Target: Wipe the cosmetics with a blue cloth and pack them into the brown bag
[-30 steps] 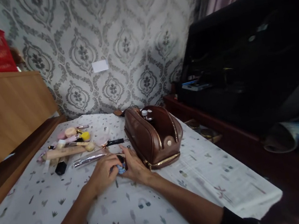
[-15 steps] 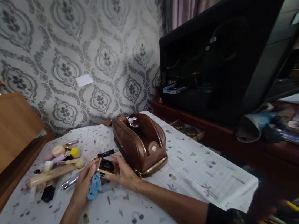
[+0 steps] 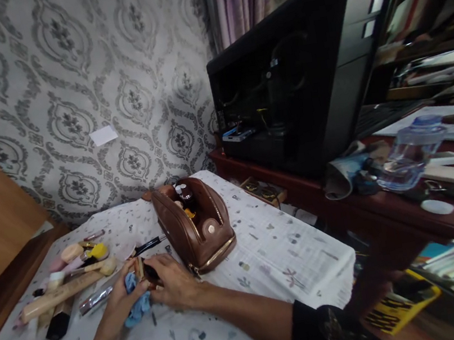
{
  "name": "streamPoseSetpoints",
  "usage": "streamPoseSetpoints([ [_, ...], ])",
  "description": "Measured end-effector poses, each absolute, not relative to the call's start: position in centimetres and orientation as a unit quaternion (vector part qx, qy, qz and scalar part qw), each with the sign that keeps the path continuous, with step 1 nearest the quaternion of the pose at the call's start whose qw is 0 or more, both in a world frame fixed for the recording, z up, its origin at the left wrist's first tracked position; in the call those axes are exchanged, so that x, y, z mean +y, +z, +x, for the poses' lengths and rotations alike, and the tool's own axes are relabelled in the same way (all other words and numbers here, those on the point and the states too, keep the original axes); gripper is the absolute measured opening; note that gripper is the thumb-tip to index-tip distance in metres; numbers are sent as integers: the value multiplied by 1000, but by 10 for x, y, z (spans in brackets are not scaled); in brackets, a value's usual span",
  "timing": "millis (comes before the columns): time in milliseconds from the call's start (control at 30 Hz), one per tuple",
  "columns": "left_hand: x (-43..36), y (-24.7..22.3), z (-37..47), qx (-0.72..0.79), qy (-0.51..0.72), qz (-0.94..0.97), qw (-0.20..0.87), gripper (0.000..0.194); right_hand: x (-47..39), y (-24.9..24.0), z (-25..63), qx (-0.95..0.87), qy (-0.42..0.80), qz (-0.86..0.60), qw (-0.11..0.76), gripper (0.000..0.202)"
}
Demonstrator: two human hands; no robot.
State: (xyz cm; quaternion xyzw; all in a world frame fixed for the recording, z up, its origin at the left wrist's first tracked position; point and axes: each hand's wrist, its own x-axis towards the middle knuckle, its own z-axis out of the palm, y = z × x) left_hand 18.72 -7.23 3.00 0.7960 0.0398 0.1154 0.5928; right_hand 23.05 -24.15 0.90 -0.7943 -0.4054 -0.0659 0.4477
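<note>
My left hand (image 3: 120, 294) is closed on a crumpled blue cloth (image 3: 139, 308), pressing it to a small black-and-gold cosmetic item (image 3: 151, 272). Fingers of my right hand (image 3: 174, 280) wrap the other side of that item, whose exact kind is partly hidden. Just beyond my right hand an unzipped brown leather toiletry bag (image 3: 176, 228) stands upright, with several small bottles (image 3: 185, 193) inside. A black slim tube (image 3: 148, 245) lies between hands and bag. Left of my left hand are a silver tube (image 3: 95, 299) and a long beige tube (image 3: 62, 294).
More cosmetics lie at the left, among them a yellow sponge (image 3: 99, 251) and a black-capped bottle (image 3: 60, 320). A patterned white cloth (image 3: 278, 287) covers the table. At right stand a black computer case (image 3: 285, 104) and a clear plastic jug (image 3: 410, 157) on a dark red desk.
The view has swung right, so the scene sits further left. My hands have drawn together around the black-and-gold item, turning it more upright against the blue cloth.
</note>
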Motion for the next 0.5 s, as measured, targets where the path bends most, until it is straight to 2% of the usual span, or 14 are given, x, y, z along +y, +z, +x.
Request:
streamPoseSetpoints([
  [167, -79, 35, 191, -11, 108, 846, 522, 66, -245, 25, 219, -354, -60, -857, 369, 48],
  [300, -83, 40, 191, -42, 91, 852, 514, 60, -253, 36, 216, -339, -47, -852, 396, 55],
  [500, -91, 56, 200, -19, 151, 868, 473, 50, -272, 39, 214, -359, -57, -828, 426, 47],
])
